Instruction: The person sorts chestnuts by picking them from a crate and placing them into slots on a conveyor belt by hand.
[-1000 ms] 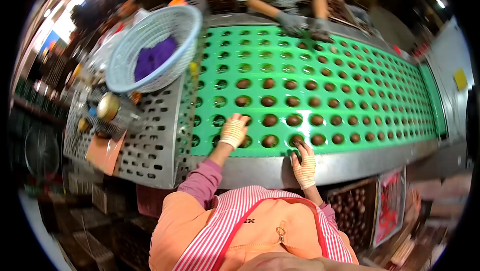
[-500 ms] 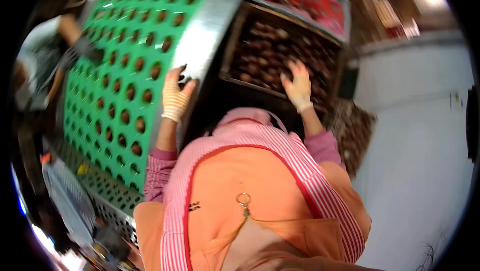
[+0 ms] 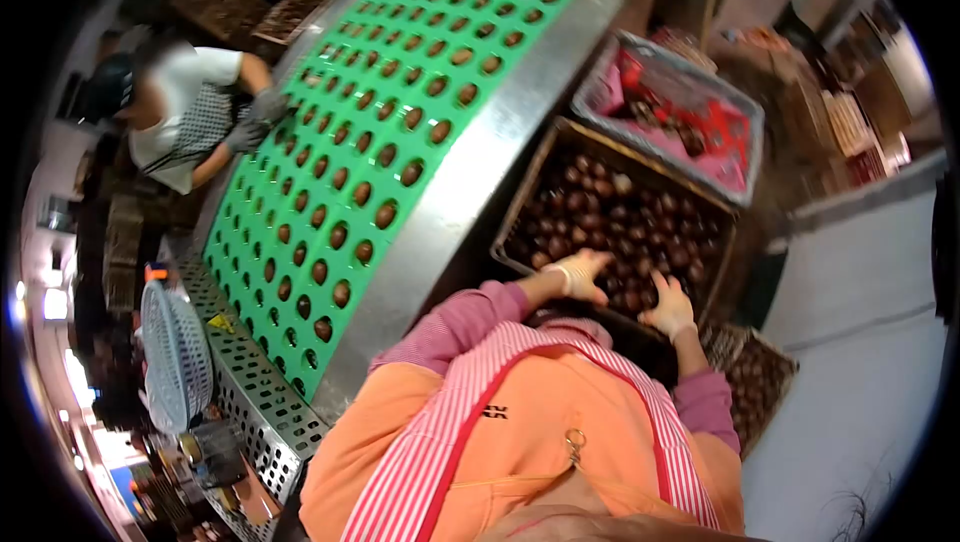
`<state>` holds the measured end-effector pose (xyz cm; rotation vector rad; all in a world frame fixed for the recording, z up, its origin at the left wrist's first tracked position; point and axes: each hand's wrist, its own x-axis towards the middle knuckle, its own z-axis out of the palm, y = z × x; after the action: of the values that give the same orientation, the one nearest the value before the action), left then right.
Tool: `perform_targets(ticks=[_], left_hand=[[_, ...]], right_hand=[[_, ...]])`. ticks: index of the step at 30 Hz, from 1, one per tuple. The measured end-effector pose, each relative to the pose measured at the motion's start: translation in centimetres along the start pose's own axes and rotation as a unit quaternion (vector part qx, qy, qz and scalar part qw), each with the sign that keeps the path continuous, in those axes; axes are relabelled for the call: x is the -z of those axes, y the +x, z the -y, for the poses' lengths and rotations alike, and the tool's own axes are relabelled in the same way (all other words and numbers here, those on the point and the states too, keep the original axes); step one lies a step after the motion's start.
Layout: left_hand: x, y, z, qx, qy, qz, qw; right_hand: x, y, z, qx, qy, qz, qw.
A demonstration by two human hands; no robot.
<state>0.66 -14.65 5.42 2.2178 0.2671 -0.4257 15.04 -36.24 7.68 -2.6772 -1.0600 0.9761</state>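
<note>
My left hand (image 3: 583, 275), in a pale glove, reaches over the near edge of a dark crate (image 3: 518, 210). Its thumb and fingers are apart above a heap of dark brown, shiny, egg-shaped items (image 3: 600, 204). My right hand (image 3: 669, 308), gloved as well, is at the same crate a little to the right, with fingers spread at the items' near side. Neither hand visibly grips one, though the undersides of the fingers are hidden. Left of the crate slopes a green perforated panel (image 3: 330, 204), with similar brown items in many of its holes.
A broad metal rim (image 3: 440, 212) borders the panel. Behind the crate stands a grey bin (image 3: 745, 132) lined with red and pink plastic. Another crate of brown items (image 3: 765, 382) is at right. A co-worker (image 3: 190, 107) in grey gloves works across the panel. A pale basket (image 3: 175, 357) stands at left.
My left hand has moved right, from the panel's metal rim to the crate. My right hand stays at the crate, now nearer its front edge. The view has shifted, showing more of the co-worker.
</note>
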Motion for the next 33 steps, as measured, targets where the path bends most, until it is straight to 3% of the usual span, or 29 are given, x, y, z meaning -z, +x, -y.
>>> perform_targets(ticks=[6,9,11,13,15,17,18,21,25,33], left_hand=[[0.4,1.3,-1.8,0.115,0.032,0.105,0.987],[-0.1,2.2,-2.4,0.146,0.033,0.127,0.981],[-0.3,2.3,-2.1,0.141,0.030,0.116,0.983],[-0.6,2.2,-1.6,0.139,0.023,0.101,0.985],[-0.7,2.3,-1.5,0.143,0.004,0.099,0.985],[-1.1,2.6,-0.4,0.124,-0.017,0.098,0.987],[-1.3,2.7,-0.2,0.119,-0.027,0.098,0.988],[-1.4,2.7,0.1,0.112,-0.047,0.098,0.988],[-1.6,2.8,-0.5,0.115,-0.034,0.083,0.989],[-0.8,2.8,0.7,0.109,-0.153,0.071,0.980]], right_hand=[[-0.7,0.4,0.5,0.014,0.023,-0.024,0.999],[0.3,1.3,1.3,-0.005,0.022,0.026,0.999],[-1.3,3.0,0.0,-0.008,0.132,0.037,0.991],[-2.9,4.2,-1.6,-0.023,0.283,0.071,0.956],[-5.5,4.8,-1.8,-0.044,0.519,0.077,0.850],[-7.2,5.4,-0.3,-0.032,0.612,0.064,0.788],[-6.1,4.7,1.1,-0.087,0.583,0.058,0.806],[-4.8,4.1,1.0,-0.073,0.756,0.149,0.634],[-4.2,4.6,1.6,-0.161,0.649,0.146,0.729],[-3.5,5.8,2.5,-0.192,0.755,0.189,0.598]])
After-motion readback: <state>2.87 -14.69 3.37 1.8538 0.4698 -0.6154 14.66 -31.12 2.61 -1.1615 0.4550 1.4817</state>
